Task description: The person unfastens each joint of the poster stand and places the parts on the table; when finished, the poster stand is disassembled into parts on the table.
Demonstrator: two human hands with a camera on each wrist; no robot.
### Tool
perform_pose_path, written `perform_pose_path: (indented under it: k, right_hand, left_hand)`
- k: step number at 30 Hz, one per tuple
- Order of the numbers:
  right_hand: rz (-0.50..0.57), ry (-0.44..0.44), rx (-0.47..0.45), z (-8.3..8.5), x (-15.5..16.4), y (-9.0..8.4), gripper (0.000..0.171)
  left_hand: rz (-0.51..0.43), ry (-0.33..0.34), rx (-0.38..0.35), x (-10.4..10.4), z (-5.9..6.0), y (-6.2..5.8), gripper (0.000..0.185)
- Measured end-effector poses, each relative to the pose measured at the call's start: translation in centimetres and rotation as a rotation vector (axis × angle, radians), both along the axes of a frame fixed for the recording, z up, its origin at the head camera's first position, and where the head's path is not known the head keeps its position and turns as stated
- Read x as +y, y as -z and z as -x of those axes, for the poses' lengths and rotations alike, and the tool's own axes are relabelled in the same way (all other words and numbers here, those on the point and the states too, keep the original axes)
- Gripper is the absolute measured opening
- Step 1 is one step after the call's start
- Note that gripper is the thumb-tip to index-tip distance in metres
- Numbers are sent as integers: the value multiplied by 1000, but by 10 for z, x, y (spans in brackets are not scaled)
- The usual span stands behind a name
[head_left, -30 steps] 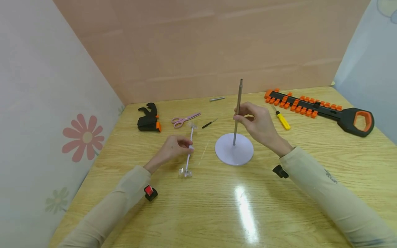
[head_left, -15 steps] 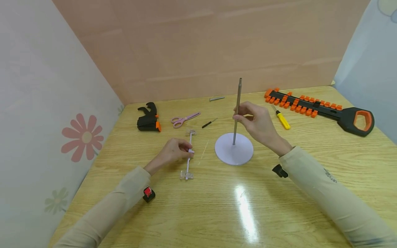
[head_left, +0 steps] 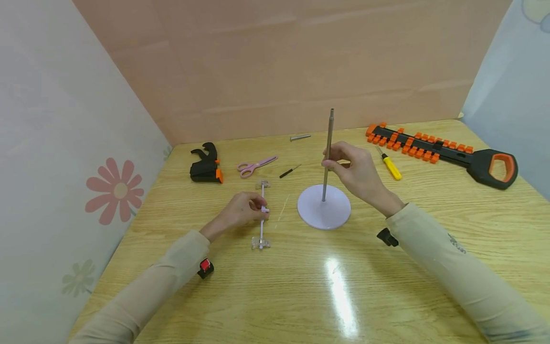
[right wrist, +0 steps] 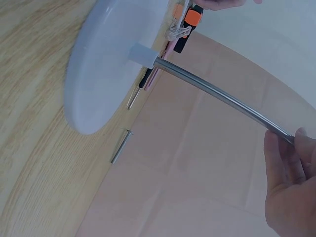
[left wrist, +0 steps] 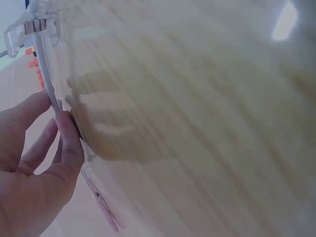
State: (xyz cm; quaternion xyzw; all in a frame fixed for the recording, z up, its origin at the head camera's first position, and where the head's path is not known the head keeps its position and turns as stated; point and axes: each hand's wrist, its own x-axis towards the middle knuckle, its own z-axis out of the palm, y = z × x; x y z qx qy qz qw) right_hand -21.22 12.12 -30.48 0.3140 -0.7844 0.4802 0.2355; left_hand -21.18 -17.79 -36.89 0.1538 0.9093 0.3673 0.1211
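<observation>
My left hand (head_left: 240, 210) pinches a thin white bar (head_left: 262, 224) at its middle, between thumb and fingertips. Clear plastic clips (head_left: 260, 243) sit at both ends of the bar; the left wrist view shows one clip (left wrist: 33, 28) up close. With thumb and fingers my right hand (head_left: 356, 169) holds an upright metal rod (head_left: 328, 143) about halfway up. The rod stands in a short white socket (right wrist: 143, 55) at the centre of a round white base (head_left: 315, 215), which lies on the table.
Behind the left hand lie a black clamp (head_left: 205, 165), pink scissors (head_left: 254, 167) and a small black screwdriver (head_left: 290, 171). A bolt (head_left: 301, 137) lies further back. At right are a yellow screwdriver (head_left: 392, 168) and a black-and-orange rack (head_left: 438, 150). Walls rise behind and at both sides.
The left hand has turned the white bar slightly, and its far end has come nearer and lower. The right hand and the rod have barely moved.
</observation>
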Motion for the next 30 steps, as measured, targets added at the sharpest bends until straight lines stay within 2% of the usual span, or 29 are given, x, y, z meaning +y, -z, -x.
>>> perform_pose_path:
  k: [10,15,23,30]
  right_hand:
    - [-19,8,3,0,0,1,20]
    - [-21,11,8,1,0,2,19]
    - [-22,12,2,0,0,1,18]
    - [-20,13,-7,-1,0,2,18]
  left_hand:
    - [18,19,-7,-1,1,1,24]
    - [53,47,15,0,3,1,23]
    - [74,87,49,1,1,-3,23]
    - [106,105,50,2,2,-8,25]
